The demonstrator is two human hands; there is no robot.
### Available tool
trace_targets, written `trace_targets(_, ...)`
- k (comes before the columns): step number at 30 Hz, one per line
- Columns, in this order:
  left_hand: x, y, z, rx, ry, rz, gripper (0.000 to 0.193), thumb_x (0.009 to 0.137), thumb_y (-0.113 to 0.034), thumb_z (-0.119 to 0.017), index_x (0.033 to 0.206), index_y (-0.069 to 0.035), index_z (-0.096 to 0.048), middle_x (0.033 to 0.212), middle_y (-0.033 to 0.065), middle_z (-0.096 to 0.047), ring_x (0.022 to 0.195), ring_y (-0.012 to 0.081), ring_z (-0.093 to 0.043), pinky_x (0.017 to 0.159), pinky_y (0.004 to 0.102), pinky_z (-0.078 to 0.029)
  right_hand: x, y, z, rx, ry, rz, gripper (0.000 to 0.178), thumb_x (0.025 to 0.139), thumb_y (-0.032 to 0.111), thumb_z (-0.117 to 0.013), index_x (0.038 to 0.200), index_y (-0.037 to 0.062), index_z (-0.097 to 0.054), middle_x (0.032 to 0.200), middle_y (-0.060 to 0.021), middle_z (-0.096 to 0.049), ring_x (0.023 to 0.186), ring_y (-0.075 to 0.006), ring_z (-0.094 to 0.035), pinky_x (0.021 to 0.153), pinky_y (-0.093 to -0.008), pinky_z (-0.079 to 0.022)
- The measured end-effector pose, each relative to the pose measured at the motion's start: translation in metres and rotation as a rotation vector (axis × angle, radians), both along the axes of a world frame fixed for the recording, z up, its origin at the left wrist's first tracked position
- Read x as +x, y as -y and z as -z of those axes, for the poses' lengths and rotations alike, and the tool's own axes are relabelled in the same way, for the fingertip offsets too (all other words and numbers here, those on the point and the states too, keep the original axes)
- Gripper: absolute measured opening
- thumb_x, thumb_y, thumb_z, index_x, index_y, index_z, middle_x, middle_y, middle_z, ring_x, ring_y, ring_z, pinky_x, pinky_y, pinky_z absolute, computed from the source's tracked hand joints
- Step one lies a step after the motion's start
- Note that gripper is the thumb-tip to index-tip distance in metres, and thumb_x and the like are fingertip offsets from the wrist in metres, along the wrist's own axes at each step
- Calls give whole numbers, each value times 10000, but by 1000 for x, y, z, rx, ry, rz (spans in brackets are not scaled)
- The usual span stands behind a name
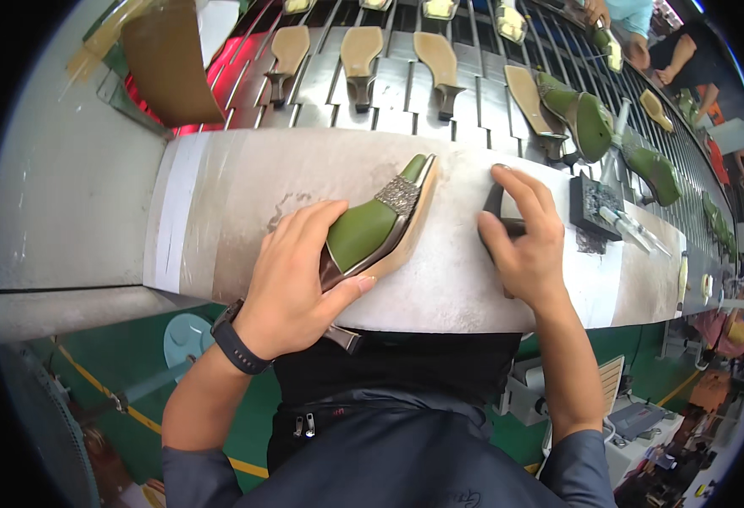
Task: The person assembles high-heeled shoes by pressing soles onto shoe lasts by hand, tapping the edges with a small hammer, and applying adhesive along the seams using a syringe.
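My left hand [292,284] is closed around the back of a green pointed shoe [362,234], which has a glittery band across its front. The shoe is tilted on its side above the work surface, with its tan sole edge toward the right and its dark heel jutting out below my hand. On the right, my right hand [531,241] has its thumb and fingers curled around a dark grey piece [495,200] on the surface. My hand covers much of that piece, so its kind cannot be made out.
A pale bench [245,182] spans in front of me. Beside my right hand sits a black block [590,203] with syringes [634,229]. Several heeled tan soles [361,52] and green shoes [594,127] lie on the slatted conveyor [397,110]. Another person's hand [596,12] is at the far right.
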State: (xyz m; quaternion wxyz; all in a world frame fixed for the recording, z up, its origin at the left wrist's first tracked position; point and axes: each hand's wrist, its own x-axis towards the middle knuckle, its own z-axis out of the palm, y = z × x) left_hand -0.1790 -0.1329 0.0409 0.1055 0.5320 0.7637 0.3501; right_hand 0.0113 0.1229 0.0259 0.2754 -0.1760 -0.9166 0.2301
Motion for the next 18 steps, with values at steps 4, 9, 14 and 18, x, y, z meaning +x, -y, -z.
trace_targets(4,-7,-17,-6,-116,36,63,881,834,-285,-855,1543,9,-422,1402,244,-590,1270,429,-580,1090,517,-436,43,-10,8,139,116,-119,561,794,-91,-630,1332,58,-694,1225,-146,-675,1094,-347,-625,983,-464,-479)
trace_targets(9,-9,-52,-13,-47,28,235,1006,818,-240,-878,1643,-49,-334,1521,265,-537,1379,443,-548,1153,449,-439,36,3,-12,247,391,-88,521,810,-80,-583,1307,59,-658,1150,-124,-697,1035,-349,-646,927,-453,-501)
trace_targets(14,-8,-54,-13,-95,55,224,976,823,-224,-863,1638,-55,-353,1501,264,-559,1347,450,-575,1128,449,-466,30,26,-12,-170,196,27,362,902,-3,-663,1264,4,-657,952,-145,-723,854,-343,-719,787,-430,-570)
trace_targets(18,-10,-55,-15,-100,70,241,972,818,-193,-856,1639,-54,-354,1481,266,-572,1321,453,-593,1106,443,-481,17,49,-25,-706,-111,-77,265,1038,188,-690,1216,-8,-710,1161,-127,-748,1060,-164,-712,847,-337,-599)
